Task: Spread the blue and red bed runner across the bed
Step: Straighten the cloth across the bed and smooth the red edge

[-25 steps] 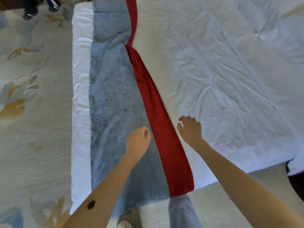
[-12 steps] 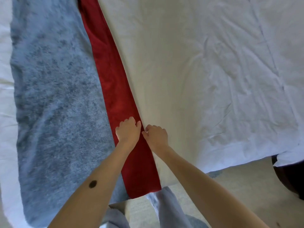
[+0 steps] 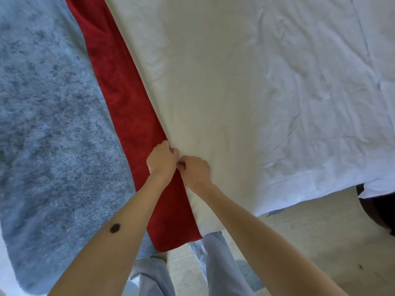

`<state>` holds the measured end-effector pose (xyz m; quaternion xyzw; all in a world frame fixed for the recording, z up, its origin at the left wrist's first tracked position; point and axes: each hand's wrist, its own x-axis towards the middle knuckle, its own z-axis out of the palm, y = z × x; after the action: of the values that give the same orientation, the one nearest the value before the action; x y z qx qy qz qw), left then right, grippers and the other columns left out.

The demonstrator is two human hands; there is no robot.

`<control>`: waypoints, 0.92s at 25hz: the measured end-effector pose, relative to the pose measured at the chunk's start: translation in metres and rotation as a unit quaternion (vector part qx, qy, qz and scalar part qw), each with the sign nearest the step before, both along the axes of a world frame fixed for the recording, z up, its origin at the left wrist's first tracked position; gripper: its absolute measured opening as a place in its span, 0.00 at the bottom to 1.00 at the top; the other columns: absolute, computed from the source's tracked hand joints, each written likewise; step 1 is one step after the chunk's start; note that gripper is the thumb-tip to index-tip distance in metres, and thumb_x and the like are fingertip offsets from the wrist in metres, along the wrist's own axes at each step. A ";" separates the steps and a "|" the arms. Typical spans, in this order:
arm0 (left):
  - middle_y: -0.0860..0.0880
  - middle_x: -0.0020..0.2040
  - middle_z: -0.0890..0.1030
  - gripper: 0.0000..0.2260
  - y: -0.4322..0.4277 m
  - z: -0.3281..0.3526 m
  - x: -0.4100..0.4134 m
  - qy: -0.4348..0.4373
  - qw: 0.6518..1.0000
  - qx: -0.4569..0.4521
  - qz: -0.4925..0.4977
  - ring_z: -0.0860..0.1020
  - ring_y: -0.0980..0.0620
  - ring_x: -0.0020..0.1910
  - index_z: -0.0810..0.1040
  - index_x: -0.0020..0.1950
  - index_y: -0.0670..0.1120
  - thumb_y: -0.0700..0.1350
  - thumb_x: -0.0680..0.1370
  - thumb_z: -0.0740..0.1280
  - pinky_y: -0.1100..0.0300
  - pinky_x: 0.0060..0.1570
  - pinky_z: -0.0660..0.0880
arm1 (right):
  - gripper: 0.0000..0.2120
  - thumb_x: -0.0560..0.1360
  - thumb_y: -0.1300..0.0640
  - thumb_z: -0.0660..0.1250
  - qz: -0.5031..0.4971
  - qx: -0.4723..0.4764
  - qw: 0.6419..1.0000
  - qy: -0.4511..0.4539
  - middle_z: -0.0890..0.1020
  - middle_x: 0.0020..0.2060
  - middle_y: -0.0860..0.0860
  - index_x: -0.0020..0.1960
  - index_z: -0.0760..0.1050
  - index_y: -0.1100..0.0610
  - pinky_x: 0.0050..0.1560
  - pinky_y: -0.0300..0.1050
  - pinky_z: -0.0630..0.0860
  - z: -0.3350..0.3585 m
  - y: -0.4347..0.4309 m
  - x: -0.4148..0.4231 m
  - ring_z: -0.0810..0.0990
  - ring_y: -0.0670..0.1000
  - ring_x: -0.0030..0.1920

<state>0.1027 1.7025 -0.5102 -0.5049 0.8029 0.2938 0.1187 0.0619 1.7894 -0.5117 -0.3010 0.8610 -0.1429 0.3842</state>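
While both forearms reach forward, left hand [image 3: 161, 162] and right hand [image 3: 196, 170] meet, fingers curled closed, pinching the bed runner [image 3: 119, 99] red edge on the bed [image 3: 267, 92].

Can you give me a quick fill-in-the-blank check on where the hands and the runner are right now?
1. Both hands, the left hand and the right hand, are closed on the runner's ____ strip.
2. The fluffy part of the bed runner lying to the left of that strip is ____ in colour.
3. To the right of the strip, the bed is covered by a wrinkled ____ sheet.

Missing words: red; blue; white
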 end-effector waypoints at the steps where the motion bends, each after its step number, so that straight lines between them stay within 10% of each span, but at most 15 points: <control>1: 0.37 0.44 0.79 0.09 0.005 0.003 -0.002 0.011 1.000 0.005 -0.001 0.77 0.38 0.44 0.72 0.43 0.37 0.43 0.76 0.58 0.48 0.43 0.72 | 0.10 0.78 0.55 0.59 0.001 0.003 1.000 -0.004 0.85 0.44 0.54 0.50 0.78 0.56 0.47 0.48 0.72 0.001 0.005 -0.003 0.81 0.57 0.46; 13: 0.41 0.48 0.79 0.12 0.038 -0.006 -0.004 0.000 0.997 0.053 -0.053 0.77 0.42 0.48 0.73 0.49 0.40 0.48 0.79 0.56 0.51 0.44 0.69 | 0.10 0.78 0.55 0.59 -0.032 0.052 0.998 -0.018 0.84 0.45 0.53 0.51 0.78 0.56 0.47 0.48 0.75 -0.005 0.044 -0.010 0.81 0.56 0.47; 23: 0.36 0.50 0.78 0.09 -0.023 0.007 0.179 0.032 0.967 -0.066 0.243 0.76 0.36 0.49 0.76 0.51 0.40 0.44 0.78 0.58 0.45 0.44 0.72 | 0.19 0.78 0.53 0.59 -0.081 -0.015 0.986 0.147 0.76 0.59 0.57 0.66 0.65 0.58 0.58 0.54 0.71 0.005 -0.006 0.019 0.75 0.58 0.58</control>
<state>0.2814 1.6790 -0.5035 -0.6818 0.6772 0.2764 -0.0160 0.0813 1.7830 -0.5062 -0.2534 0.9275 -0.1404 0.2364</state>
